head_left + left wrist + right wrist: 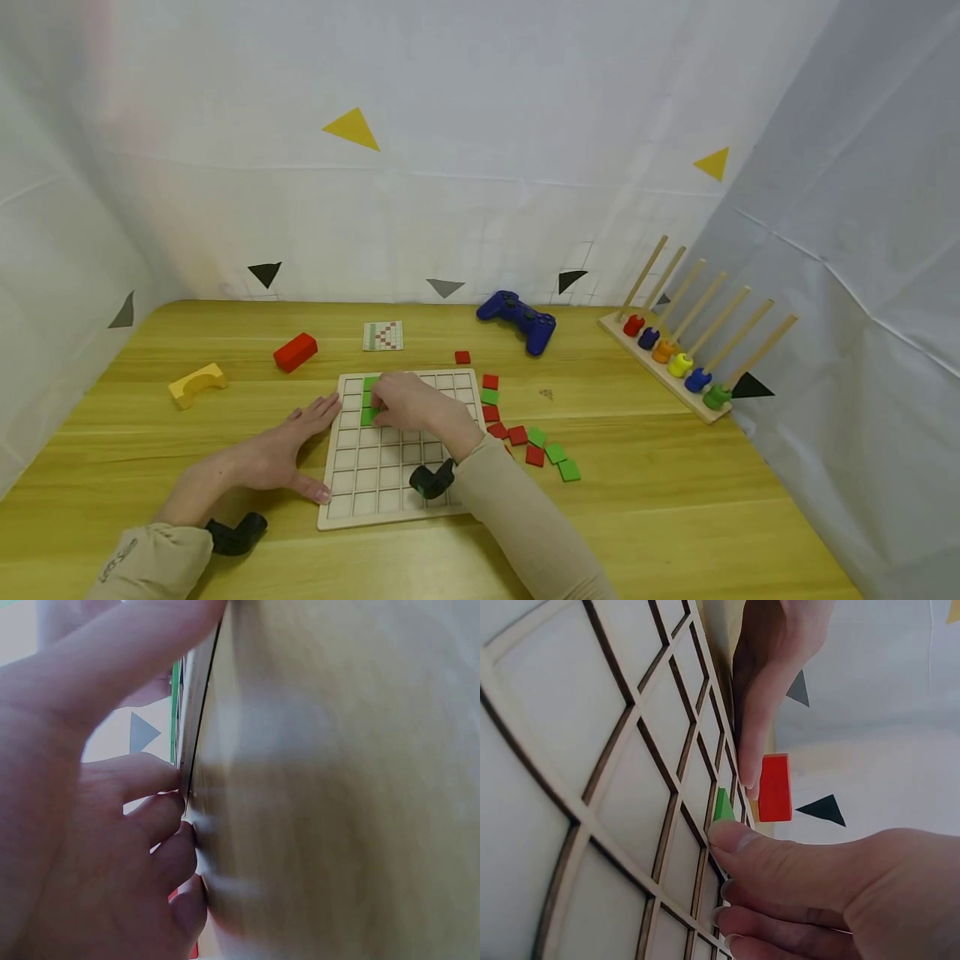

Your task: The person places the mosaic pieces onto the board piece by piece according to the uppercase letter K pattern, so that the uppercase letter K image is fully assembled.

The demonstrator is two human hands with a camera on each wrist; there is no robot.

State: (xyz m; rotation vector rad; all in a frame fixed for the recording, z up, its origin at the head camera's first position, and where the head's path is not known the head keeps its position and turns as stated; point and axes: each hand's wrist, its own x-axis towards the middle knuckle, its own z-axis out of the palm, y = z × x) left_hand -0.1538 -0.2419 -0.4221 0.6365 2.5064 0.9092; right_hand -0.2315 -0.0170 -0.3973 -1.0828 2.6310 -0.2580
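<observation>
A wooden grid board [352, 504] lies on the table. My left hand [273, 454] spreads along its left edge, fingers straight, fingertips and thumb right at the rim. Over the upper left of the grid, my right hand [416, 404] pinches a small green square tile [723, 805] between thumb and fingers, low over the cells. Beside those fingertips, green tiles [368, 417] fill cells of one column; the hand hides part of them. Loose red tiles [517, 435] and green tiles [569, 470] are scattered along the board's right side.
Behind the board lie a printed pattern card [383, 336], a single red tile [462, 357] and a blue game controller [517, 320]. A red block [296, 353] and a yellow arch block [198, 384] sit at left. At right stands a peg rack [652, 357] with coloured beads.
</observation>
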